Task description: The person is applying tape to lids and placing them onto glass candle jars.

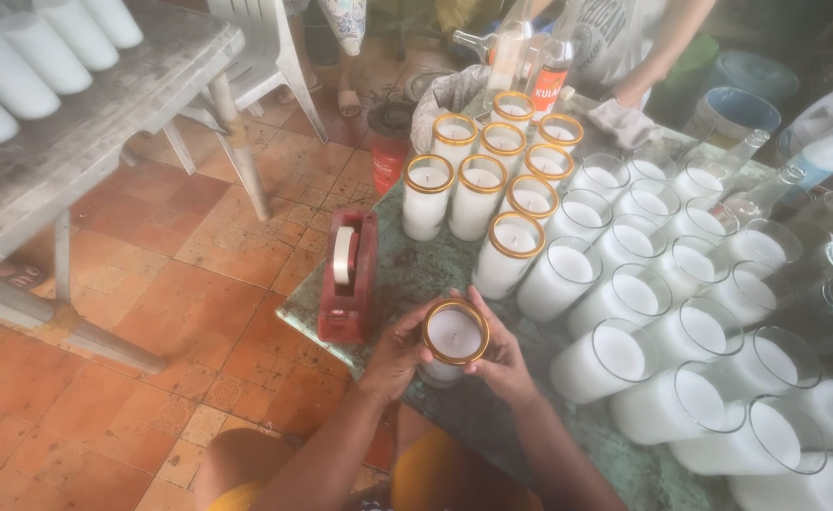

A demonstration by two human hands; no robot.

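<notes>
Tape dispenser (347,274) left of candles (568,255) — on table (416,274)

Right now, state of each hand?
Left hand: fingers closed around the white glass candle with the gold-taped rim, gripping its left side.
Right hand: fingers closed around the same candle, gripping its right side.

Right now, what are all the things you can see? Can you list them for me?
gold-rimmed candle: one, white wax, held in both hands
taped candle glasses: nine, white with gold rims, clustered on the table
plain candle glasses: many, white, in rows to the right
tape dispenser: one, red, at the table's left edge
table: one, green, worn
bottles: a few, clear, at the far end
grey table: one, upper left, bearing white candles
plastic chair: one, white
another person: one, far side
left hand: one, on the candle
right hand: one, on the candle
</notes>
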